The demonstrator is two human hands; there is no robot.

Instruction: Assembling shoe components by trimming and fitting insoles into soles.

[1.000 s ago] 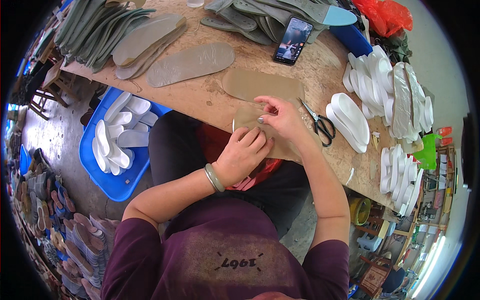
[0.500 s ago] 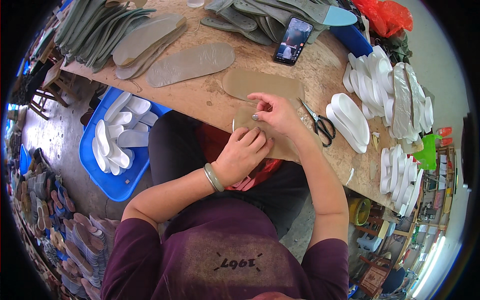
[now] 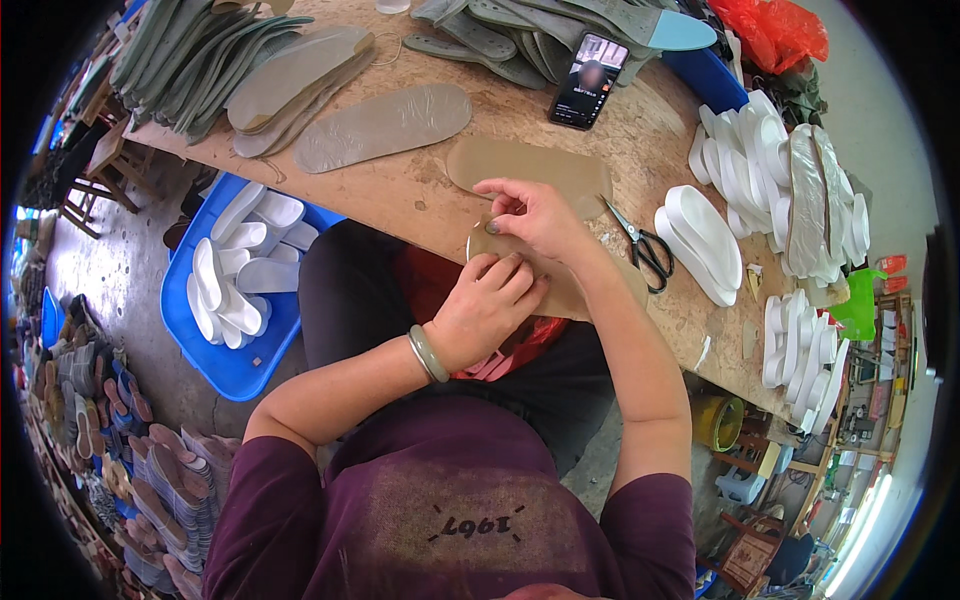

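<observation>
A tan sole-shaped sheet (image 3: 562, 288) lies at the table's near edge, partly over my lap, with a thin white rim along its left end. My left hand (image 3: 488, 305) is closed on its near side, fingers curled over the top; a pale bangle circles that wrist. At the far edge of the same sheet, my right hand (image 3: 535, 222) is pinched, the thumb pressed down near the left end and the forefinger bent above it. What lies under the sheet is hidden. A second tan sheet (image 3: 530, 170) rests flat just beyond.
Black-handled scissors (image 3: 650, 255) lie right of my hands, beside white soles (image 3: 698, 245). More white soles (image 3: 745, 160) stand at the right. A phone (image 3: 590, 82) leans against grey soles (image 3: 490, 45). A film-covered sole sheet (image 3: 385, 128) lies left. A blue tub (image 3: 240, 385) of white soles stands below.
My right hand has shifted slightly left along the sheet's far edge, and its fingers have curled closer to the thumb. The left hand stays in place. The phone's picture has changed.
</observation>
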